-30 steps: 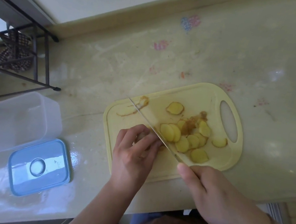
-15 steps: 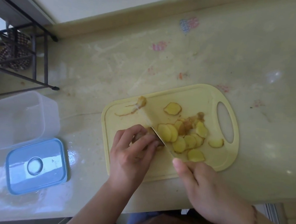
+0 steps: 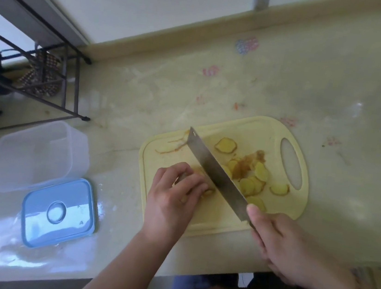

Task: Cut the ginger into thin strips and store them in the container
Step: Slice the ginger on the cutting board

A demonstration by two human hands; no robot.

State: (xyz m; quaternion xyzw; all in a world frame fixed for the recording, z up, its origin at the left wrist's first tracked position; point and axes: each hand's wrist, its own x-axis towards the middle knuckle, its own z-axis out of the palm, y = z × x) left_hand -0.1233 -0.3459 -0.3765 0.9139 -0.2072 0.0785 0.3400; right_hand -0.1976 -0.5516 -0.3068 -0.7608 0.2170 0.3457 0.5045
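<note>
Lower centre of frame, on cutting board (image 3: 217,225) | left hand (image 3: 172,200) fingers curled, pinning ginger (image 3: 207,190) | right hand (image 3: 287,244) wrapped round knife (image 3: 215,171) | keep knuckles against blade, slices even.

1. The ginger piece (image 3: 201,173) lies on the yellow cutting board (image 3: 242,131), mostly hidden under curled fingers.
2. Pale yellow ginger slices (image 3: 250,185) lie overlapping near the board's handle hole; one slice (image 3: 226,145) lies apart.
3. The clear container (image 3: 37,155) stands open on the table, its blue lid (image 3: 59,212) flat beside it.
</note>
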